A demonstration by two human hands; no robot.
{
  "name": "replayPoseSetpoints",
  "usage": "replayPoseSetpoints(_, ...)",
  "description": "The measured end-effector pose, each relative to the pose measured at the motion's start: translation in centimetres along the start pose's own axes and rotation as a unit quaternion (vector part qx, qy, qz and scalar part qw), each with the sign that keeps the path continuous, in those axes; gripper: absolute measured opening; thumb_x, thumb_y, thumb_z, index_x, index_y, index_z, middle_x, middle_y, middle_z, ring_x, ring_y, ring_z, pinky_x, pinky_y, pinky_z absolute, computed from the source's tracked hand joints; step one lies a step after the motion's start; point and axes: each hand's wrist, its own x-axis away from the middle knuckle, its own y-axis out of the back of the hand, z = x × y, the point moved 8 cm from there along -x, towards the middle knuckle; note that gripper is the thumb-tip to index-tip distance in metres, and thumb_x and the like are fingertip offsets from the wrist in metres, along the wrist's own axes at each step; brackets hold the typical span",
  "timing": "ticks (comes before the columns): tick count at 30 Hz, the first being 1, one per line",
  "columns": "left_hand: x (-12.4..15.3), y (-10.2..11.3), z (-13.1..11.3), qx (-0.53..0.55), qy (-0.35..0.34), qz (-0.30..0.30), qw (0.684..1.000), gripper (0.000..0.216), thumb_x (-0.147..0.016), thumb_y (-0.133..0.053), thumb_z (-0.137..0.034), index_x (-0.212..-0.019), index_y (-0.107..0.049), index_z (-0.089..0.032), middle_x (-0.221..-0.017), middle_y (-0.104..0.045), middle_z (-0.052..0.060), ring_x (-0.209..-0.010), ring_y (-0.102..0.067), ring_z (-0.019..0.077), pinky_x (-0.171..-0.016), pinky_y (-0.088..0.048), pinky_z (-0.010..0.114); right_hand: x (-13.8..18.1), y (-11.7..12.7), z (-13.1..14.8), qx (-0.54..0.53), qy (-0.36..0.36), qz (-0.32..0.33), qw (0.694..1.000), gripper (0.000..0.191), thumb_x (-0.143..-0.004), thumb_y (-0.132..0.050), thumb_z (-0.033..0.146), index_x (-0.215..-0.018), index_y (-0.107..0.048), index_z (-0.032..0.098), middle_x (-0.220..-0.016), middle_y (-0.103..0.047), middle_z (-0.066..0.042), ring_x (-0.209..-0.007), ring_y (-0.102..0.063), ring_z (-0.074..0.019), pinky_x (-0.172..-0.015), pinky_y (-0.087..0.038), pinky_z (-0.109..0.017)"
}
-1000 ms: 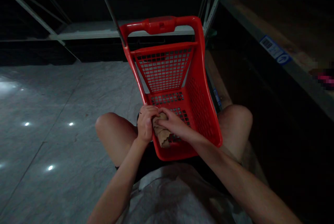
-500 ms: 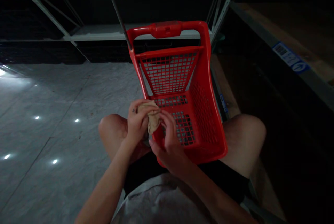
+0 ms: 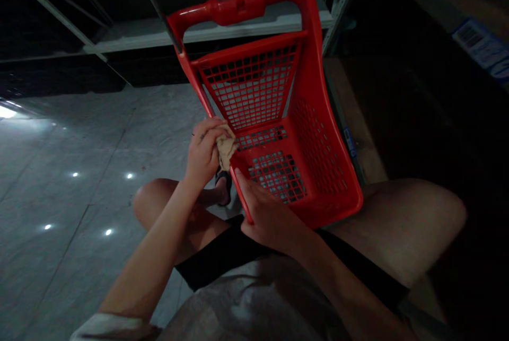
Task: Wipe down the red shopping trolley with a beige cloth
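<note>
A red plastic shopping basket (image 3: 318,107) with grid walls and a thick handle at its far end stands between my knees, tilted. My left hand (image 3: 203,145) is closed around a crumpled beige cloth (image 3: 226,146) and presses it on the basket's left rim. Nearer to me, my right hand (image 3: 264,213) grips the same rim, its index finger lying along the edge and its other fingers hidden inside the basket. A thin metal pole (image 3: 153,1) joins the basket's frame at the upper left.
A metal shelf rack (image 3: 147,36) stands behind the basket, with dark crates below. At the right is another dark shelf with a blue and white barcode label (image 3: 483,46). Grey tiled floor (image 3: 79,145) spreads to the left.
My right hand has left the cloth and taken hold of the basket's rim. My left hand has moved the cloth onto the rim, a little farther up. The basket appears closer and more tilted.
</note>
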Motion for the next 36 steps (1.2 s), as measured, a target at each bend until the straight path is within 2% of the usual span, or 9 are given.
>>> replayPoseSetpoints(7,1.2,-4.6,-6.6,0.019,-0.073,0.05,0.996,0.03,-0.097,-0.041,-0.013,-0.119,-0.059,-0.019,-0.125,-0.064,0.013,-0.127,-0.057,0.0257,-0.112,-0.048,0.05,1.2,6.5,-5.9,0.198,-0.081,0.012,0.977,0.051,-0.091,-0.055,0.021,-0.142,-0.053,0.017,-0.127,-0.074,-0.012,-0.109,-0.072,-0.0247,-0.09,-0.053,-0.034)
replayPoseSetpoints(10,0.0,-7.3,-8.5,-0.026,-0.143,0.091,0.985,0.031,-0.099,-0.05,-0.028,-0.125,-0.058,-0.013,-0.122,-0.064,0.016,-0.124,-0.058,0.0306,-0.114,-0.048,0.054,2.6,8.7,-7.8,0.301,-0.116,-0.021,0.946,0.026,-0.101,-0.045,0.024,-0.115,-0.066,0.019,-0.095,-0.078,-0.009,-0.084,-0.071,-0.022,-0.078,-0.047,-0.032)
replayPoseSetpoints(12,-0.7,-9.0,-8.6,-0.074,-0.188,0.118,0.972,0.036,-0.099,-0.055,-0.036,-0.126,-0.06,-0.012,-0.122,-0.066,0.016,-0.122,-0.059,0.0314,-0.114,-0.048,0.054,3.3,9.9,-8.6,0.345,-0.095,-0.057,0.932,0.03,-0.105,-0.042,0.031,-0.098,-0.068,0.019,-0.085,-0.076,-0.009,-0.079,-0.069,-0.0223,-0.081,-0.044,-0.034)
replayPoseSetpoints(15,-1.9,-10.3,-6.8,-0.118,-0.24,0.163,0.95,0.027,-0.103,-0.051,-0.026,-0.125,-0.063,-0.018,-0.121,-0.069,0.012,-0.119,-0.063,0.0257,-0.111,-0.051,0.047,3.7,11.2,-9.9,0.356,-0.046,-0.086,0.929,0.041,-0.106,-0.041,0.043,-0.084,-0.067,0.02,-0.08,-0.073,-0.009,-0.079,-0.066,-0.0226,-0.084,-0.042,-0.035)
replayPoseSetpoints(18,-4.2,-9.2,-2.8,-0.138,-0.238,0.207,0.939,0.025,-0.103,-0.049,-0.018,-0.123,-0.064,-0.02,-0.122,-0.07,0.009,-0.119,-0.063,0.0224,-0.111,-0.05,0.044,3.4,12.0,-11.1,0.34,-0.022,-0.083,0.937,0.044,-0.106,-0.041,0.044,-0.079,-0.067,0.021,-0.078,-0.073,-0.007,-0.078,-0.064,-0.0225,-0.084,-0.041,-0.036)
replayPoseSetpoints(24,-11.2,-1.0,6.7,-0.133,-0.139,0.235,0.953,0.027,-0.102,-0.056,-0.04,-0.114,-0.066,-0.018,-0.116,-0.07,0.005,-0.116,-0.064,0.0207,-0.114,-0.047,0.044,2.7,13.2,-12.3,0.327,0.0,-0.093,0.94,0.041,-0.105,-0.042,0.038,-0.078,-0.069,0.022,-0.079,-0.074,-0.007,-0.079,-0.064,-0.0224,-0.084,-0.041,-0.036)
replayPoseSetpoints(29,-14.3,2.9,10.1,-0.161,-0.151,0.229,0.948,0.04,-0.096,-0.061,-0.057,-0.106,-0.066,-0.018,-0.104,-0.068,0.003,-0.099,-0.067,0.0177,-0.111,-0.051,0.045,2.2,13.9,-13.8,0.346,-0.013,-0.099,0.933,0.041,-0.105,-0.04,0.036,-0.081,-0.071,0.022,-0.079,-0.073,-0.009,-0.081,-0.063,-0.0243,-0.082,-0.041,-0.039)
replayPoseSetpoints(32,-13.8,2.2,9.8,-0.199,-0.162,0.186,0.949,0.046,-0.1,-0.05,-0.061,-0.105,-0.064,-0.017,-0.1,-0.065,0.005,-0.099,-0.068,0.0226,-0.104,-0.055,0.05,1.8,14.4,-14.3,0.342,-0.03,-0.106,0.933,0.04,-0.104,-0.04,0.037,-0.086,-0.073,0.022,-0.083,-0.075,-0.008,-0.084,-0.063,-0.0245,-0.082,-0.04,-0.039)
replayPoseSetpoints(36,-10.3,-4.2,5.7,-0.213,-0.184,0.208,0.937,0.035,-0.101,-0.055,-0.051,-0.113,-0.064,-0.02,-0.104,-0.065,0.01,-0.098,-0.067,0.0261,-0.093,-0.056,0.044,1.1,14.8,-14.5,0.303,-0.06,-0.119,0.944,0.045,-0.105,-0.032,0.029,-0.096,-0.076,0.021,-0.098,-0.079,-0.009,-0.095,-0.065,-0.0249,-0.089,-0.04,-0.041)
